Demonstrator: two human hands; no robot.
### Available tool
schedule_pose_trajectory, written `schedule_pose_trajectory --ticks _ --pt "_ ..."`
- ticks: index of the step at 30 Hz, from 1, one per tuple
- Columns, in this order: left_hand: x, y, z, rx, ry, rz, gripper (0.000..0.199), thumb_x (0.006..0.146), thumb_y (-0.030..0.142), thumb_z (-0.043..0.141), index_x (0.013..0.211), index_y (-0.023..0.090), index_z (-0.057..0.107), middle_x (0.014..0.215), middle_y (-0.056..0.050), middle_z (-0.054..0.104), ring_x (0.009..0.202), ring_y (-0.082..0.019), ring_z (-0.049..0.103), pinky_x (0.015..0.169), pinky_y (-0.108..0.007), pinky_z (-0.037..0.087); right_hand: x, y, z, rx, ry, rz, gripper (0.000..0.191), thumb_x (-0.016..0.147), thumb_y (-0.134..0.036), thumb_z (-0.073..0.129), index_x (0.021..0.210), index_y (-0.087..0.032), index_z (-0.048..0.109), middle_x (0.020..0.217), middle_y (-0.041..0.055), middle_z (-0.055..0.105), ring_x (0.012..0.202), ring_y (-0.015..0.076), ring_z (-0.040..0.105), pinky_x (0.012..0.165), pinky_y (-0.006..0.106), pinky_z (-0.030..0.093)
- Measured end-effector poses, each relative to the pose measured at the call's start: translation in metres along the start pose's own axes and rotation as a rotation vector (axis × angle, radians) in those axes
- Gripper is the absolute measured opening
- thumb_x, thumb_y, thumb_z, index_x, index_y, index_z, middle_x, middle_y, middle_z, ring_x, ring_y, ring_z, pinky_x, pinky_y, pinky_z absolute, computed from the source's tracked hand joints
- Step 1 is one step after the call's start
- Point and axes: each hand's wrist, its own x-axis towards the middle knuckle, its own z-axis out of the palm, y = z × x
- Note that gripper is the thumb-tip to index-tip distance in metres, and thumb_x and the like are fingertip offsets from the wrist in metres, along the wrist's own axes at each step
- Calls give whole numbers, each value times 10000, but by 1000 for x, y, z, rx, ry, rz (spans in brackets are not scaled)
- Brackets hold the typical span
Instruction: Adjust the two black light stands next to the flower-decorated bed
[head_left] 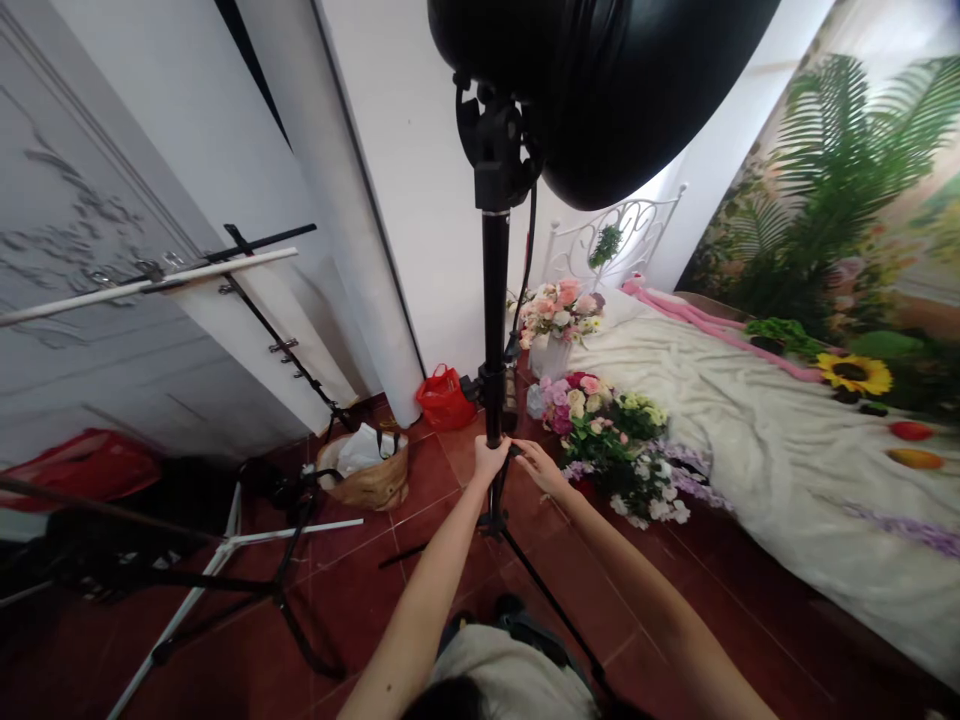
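A black light stand point(496, 310) rises in front of me, with a large black lamp or softbox point(600, 90) on its top. My left hand point(491, 457) is wrapped round the stand's pole at about waist height. On the pole's right side, my right hand point(538, 466) has its fingertips at a small black knob point(514, 451); the fingers are bent towards it. A second black clamp point(489, 378) sits on the pole a little above my hands. The stand's legs point(551, 600) spread over the red tiled floor.
Bunches of artificial flowers point(592, 410) stand right of the pole, beside a bed with a cream cover point(750, 420). A red bag point(445, 398) and a woven basket point(379, 478) lie behind left. More stands with black and white legs point(217, 570) fill the left.
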Motion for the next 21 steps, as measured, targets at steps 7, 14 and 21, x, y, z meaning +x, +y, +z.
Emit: schedule_pose_trajectory --ticks 7,14,21 --pt "1 1 0 14 -4 -1 130 580 231 605 524 144 525 499 9 510 470 -87 473 460 -188 359 3 4 -4 5 -52 -22 367 863 -359 458 1218 -279 502 1142 64 493 964 166 546 893 344 438" --pt "0 3 -1 35 -10 7 160 587 229 600 499 144 497 487 24 479 452 -70 429 451 -185 330 11 -2 10 54 99 102 255 829 -433 499 802 -198 594 777 0 543 749 138 500 720 249 398" --pt "0 0 -1 22 -20 10 158 593 227 599 507 145 495 490 22 488 457 -75 447 441 -181 331 27 -17 27 413 266 453 364 694 -459 642 547 -168 478 536 -63 433 544 82 395 546 201 330"
